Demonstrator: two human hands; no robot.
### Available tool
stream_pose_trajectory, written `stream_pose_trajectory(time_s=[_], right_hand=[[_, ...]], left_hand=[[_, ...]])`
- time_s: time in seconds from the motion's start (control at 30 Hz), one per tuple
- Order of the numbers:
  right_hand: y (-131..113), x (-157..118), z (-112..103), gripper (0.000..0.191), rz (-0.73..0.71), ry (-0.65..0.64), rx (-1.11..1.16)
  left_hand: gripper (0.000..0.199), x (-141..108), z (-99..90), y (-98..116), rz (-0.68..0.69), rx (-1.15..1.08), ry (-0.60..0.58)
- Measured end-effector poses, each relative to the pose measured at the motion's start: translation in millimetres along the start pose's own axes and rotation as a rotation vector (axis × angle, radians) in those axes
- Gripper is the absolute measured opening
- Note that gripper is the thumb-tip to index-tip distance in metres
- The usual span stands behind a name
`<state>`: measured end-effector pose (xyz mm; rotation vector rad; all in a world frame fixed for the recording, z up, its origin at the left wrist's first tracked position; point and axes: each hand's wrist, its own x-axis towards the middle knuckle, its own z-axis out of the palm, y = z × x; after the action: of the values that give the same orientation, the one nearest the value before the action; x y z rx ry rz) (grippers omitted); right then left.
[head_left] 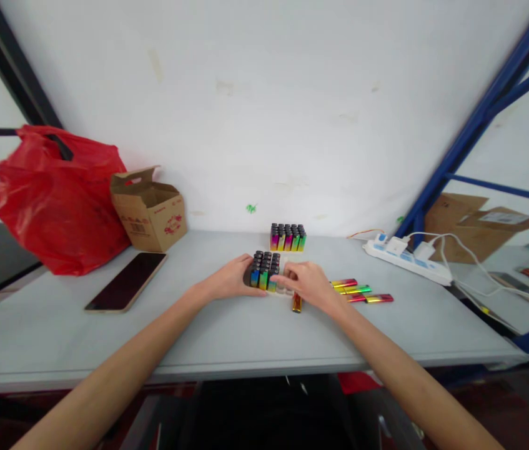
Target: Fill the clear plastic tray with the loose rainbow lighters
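Note:
A group of lighters (263, 279) with black tops and blue, green and yellow bodies stands upright in rows in a clear tray (287, 289). My left hand (232, 277) is wrapped round the left side of this group. At the right side, my right hand (308, 283) has its fingers curled, with the thumb reaching to the front right lighters. What its fingers hold is hidden. Just below that hand, a gold and red lighter (296, 304) sticks out; whether it is held or lying on the table I cannot tell.
Another lighter block (287, 239) stands by the wall. Several loose shiny lighters (358, 290) lie to the right, before a power strip (407, 259) with chargers and cables. Leftward are a phone (127, 282), an opened carton (152, 215) and a red bag (60, 203). The table edge (255, 370) is near.

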<state>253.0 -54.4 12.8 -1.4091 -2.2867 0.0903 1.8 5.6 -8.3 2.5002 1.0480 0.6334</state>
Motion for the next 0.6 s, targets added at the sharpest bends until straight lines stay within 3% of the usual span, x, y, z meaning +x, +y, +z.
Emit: stream_pose_trajectory(time_s=[0.13, 0.2, 0.3, 0.47, 0.6], right_hand=[[43, 1, -14, 0.040, -0.011, 0.152, 0.102], [65, 1, -15, 0.028, 0.001, 0.116, 0.062], [86, -1, -13, 0.025, 0.060, -0.026, 0.005], [90, -4, -16, 0.035, 0.057, -0.079, 0.126], [85, -5, -17, 0.032, -0.016, -0.182, 0.227]], left_hand=[[0.080, 1, 1.3, -4, 0.021, 0.009, -0.006], [0.080, 2, 1.8, -6, 0.021, 0.007, -0.007], [0.078, 2, 1.6, -6, 0.015, 0.001, -0.015], [0.077, 2, 0.0, -4, 0.013, -0.015, -0.019], [0.077, 2, -0.4, -4, 0.001, -0.014, -0.026]])
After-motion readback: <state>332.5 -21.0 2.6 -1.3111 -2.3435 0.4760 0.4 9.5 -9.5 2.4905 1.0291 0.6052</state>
